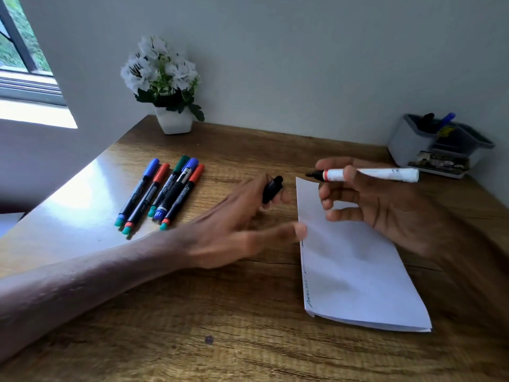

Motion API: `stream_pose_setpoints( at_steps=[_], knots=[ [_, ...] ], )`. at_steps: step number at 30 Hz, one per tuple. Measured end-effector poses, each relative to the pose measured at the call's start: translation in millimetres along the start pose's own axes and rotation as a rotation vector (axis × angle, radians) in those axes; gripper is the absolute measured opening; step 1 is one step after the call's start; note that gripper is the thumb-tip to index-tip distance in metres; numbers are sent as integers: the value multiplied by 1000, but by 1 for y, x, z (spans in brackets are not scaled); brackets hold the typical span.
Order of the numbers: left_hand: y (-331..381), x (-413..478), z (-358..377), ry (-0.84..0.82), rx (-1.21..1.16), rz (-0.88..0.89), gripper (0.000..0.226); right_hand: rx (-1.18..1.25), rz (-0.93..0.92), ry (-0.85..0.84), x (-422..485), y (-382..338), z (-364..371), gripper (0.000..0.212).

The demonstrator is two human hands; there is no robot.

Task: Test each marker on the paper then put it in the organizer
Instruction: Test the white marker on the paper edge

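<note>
The marker is white, black tip, red band; its cap black. Five dark markers show blue, red, green caps. White paper, wood-grain brown table, grey organizer.

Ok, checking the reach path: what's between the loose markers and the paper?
The left hand, gripping a black cap, lies between markers and paper; head view.

My right hand pinches the uncapped white marker over the far end of the paper; my left hand, just beside it, holds the black cap. Five markers lie left of that hand.
</note>
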State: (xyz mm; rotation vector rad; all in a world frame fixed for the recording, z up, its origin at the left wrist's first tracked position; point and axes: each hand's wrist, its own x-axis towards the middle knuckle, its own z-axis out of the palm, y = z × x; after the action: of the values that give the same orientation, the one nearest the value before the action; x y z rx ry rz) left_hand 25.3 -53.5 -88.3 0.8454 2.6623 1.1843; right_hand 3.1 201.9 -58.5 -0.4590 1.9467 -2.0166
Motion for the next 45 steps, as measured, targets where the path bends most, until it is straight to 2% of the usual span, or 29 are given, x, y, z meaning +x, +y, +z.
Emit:
stream_pose_setpoints(
  at_steps=[4,6,9,17,21,24,28,34,45],
  knots=[
    [-3,3,1,-54,65,48,88,-129,31,57,0,1,8,23],
    [-1,3,2,-63,93,68,88,-170,62,40,-1,0,6,22],
    [1,3,4,-70,172,86,100,-188,131,10,-3,-2,4,26],
    [3,2,7,-89,317,71,110,-350,97,-19,-6,5,11,18],
    [4,0,8,-88,334,53,110,-426,-60,-43,-7,10,14,15],
    [4,0,9,-92,329,39,108,-427,-183,-11,-5,19,19,6],
    [4,-1,9,-81,309,36,106,-474,-278,44,-2,30,25,5],
    [4,-1,9,-70,307,31,106,-556,-362,14,-1,34,28,5],
    [6,-2,9,-57,308,28,105,-667,-371,19,-1,35,28,5]
  ],
)
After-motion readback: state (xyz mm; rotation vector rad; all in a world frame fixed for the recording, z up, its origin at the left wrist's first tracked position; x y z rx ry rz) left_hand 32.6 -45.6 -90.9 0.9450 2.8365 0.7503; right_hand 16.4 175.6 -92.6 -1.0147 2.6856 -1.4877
